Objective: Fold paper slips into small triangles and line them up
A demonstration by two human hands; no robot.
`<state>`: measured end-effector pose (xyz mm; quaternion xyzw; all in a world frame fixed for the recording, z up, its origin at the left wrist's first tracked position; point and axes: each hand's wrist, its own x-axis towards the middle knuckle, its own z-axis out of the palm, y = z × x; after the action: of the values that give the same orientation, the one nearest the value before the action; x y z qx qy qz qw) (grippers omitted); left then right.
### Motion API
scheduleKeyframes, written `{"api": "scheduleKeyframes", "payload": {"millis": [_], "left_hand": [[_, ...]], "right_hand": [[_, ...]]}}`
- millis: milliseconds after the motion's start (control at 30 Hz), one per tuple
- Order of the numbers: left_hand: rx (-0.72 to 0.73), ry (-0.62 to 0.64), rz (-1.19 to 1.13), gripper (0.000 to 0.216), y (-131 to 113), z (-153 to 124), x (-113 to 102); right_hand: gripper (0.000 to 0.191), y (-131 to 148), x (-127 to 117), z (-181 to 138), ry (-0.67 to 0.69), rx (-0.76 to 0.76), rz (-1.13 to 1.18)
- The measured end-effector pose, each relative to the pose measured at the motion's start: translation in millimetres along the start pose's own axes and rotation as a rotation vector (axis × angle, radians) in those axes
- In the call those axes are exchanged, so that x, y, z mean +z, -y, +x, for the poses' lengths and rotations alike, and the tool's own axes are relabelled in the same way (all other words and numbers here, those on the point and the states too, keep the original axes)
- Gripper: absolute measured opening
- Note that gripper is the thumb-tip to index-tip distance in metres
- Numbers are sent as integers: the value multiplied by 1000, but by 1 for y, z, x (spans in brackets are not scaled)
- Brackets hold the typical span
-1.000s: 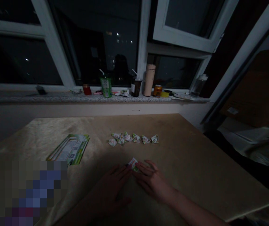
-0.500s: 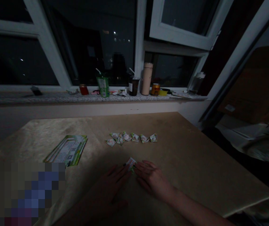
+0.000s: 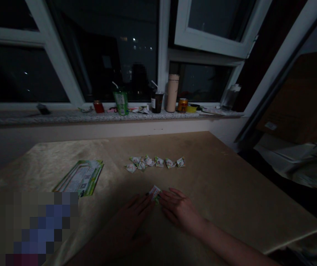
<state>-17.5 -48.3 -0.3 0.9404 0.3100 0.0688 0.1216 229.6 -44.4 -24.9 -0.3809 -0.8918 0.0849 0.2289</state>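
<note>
Between my hands on the tabletop is a small white-and-green printed packet [image 3: 155, 192], apparently folded paper or wrapper. From its left side my left hand [image 3: 132, 216] reaches in, lying flat with fingers stretched out and the tips at the packet's edge. My right hand [image 3: 179, 207] rests on the cloth at the other side, fingers extended, its fingertips touching the packet's right edge. Neither hand is closed around it. Beyond them, several similar triangular folded packets [image 3: 159, 162] lie in a loose row.
A gold-beige cloth [image 3: 230, 199] covers the table. Green-and-white printed sheets or bags [image 3: 85, 177] lie at the left. On the granite windowsill [image 3: 142, 116] stand a green cup [image 3: 121, 103], a dark cup [image 3: 156, 102], a pink flask [image 3: 172, 93] and an orange can [image 3: 182, 105].
The view has shifted very slightly. Both hands and the packet between them stay in practically the same place.
</note>
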Motion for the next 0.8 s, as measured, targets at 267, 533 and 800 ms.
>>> {"api": "scheduleKeyframes", "payload": {"millis": [267, 533, 800], "left_hand": [[-2, -4, -8, 81, 3, -3, 3], [26, 12, 7, 84, 12, -7, 6], [35, -55, 56, 47, 9, 5, 1]], "right_hand": [[32, -1, 1, -1, 6, 9, -7], [33, -1, -1, -1, -14, -15, 47], [21, -4, 1, 2, -73, -108, 21]]}}
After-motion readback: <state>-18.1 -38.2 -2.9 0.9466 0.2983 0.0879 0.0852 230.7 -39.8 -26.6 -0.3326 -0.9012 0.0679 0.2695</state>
